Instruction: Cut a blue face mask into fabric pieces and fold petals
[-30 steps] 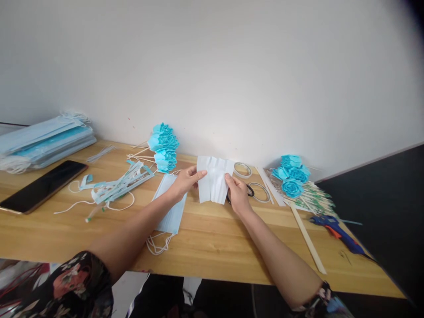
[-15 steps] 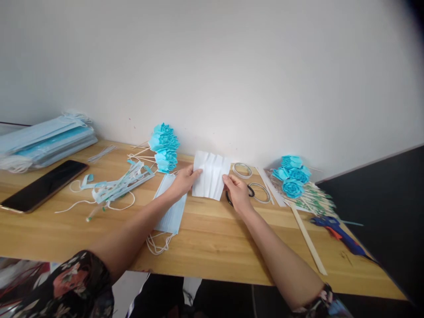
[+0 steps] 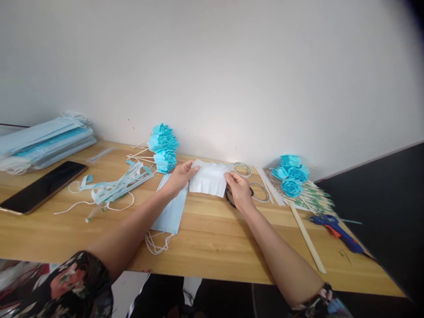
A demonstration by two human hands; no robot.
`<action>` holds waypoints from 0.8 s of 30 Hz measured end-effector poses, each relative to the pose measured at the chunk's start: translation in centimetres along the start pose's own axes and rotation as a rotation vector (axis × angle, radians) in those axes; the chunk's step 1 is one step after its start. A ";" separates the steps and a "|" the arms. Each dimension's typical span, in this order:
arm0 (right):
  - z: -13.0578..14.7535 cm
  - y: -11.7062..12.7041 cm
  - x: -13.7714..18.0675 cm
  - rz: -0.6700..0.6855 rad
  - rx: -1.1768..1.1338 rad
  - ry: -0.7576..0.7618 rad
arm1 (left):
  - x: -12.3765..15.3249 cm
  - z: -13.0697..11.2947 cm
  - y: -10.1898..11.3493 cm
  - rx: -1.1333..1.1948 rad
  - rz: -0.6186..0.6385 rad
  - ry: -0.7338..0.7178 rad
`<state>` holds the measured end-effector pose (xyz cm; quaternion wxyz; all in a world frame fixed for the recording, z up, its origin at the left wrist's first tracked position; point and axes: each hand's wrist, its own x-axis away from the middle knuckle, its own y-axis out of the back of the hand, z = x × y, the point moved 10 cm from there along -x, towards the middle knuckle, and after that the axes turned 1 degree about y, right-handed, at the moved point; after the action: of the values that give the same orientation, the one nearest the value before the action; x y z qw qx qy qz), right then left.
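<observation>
Sheet (image 3: 208,180), white and pleated, sits between both hands just above the wooden table (image 3: 212,247), towards the far side by the wall. left hand (image 3: 179,176) grips the sheet's left edge: thumb on top, fingers tucked behind it. right hand (image 3: 239,190) pinches the right edge with thumb and forefinger, the other fingers curled in. Sheet is tilted close to flat, lower edge near the tabletop; can't tell if it touches.

Blue face mask (image 3: 170,210) lies flat under the left forearm, ear loops (image 3: 157,243) trailing to the near edge. Black scissor handle (image 3: 231,199) pokes out just below the right hand. Tape rolls (image 3: 243,169) are just right of the sheet.

Left of the hands:
- blue paper flowers (image 3: 163,148) on sticks
- pile of cut mask scraps (image 3: 115,185)
- dark phone (image 3: 43,185)
- stack of masks (image 3: 43,141) at the far left

Right of the hands:
- second flower bunch (image 3: 291,176)
- long wooden stick (image 3: 308,238)
- blue glue gun (image 3: 336,227) near the table edge
</observation>
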<state>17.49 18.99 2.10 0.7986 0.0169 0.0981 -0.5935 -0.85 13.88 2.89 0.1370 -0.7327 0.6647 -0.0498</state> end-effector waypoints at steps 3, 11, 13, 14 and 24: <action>0.0 0.0 0.0 -0.001 -0.018 -0.016 | -0.1 0.3 0.1 0.026 0.006 0.015; 0.1 0.3 -0.2 0.012 -0.068 0.032 | 0.0 0.3 1.2 -0.004 -0.069 0.012; 0.2 0.1 -0.1 0.042 -0.063 0.038 | 0.0 0.1 1.2 0.014 -0.069 0.006; 0.3 0.0 -0.1 0.059 -0.061 0.044 | 0.0 0.0 1.1 0.032 -0.065 -0.002; 1.0 -0.4 0.2 0.042 0.067 0.083 | -0.3 -0.4 1.5 -0.133 -0.117 -0.089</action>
<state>17.31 18.58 3.09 0.8052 0.0701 0.1109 -0.5783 -2.47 14.02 2.91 0.1143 -0.7794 0.6157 0.0194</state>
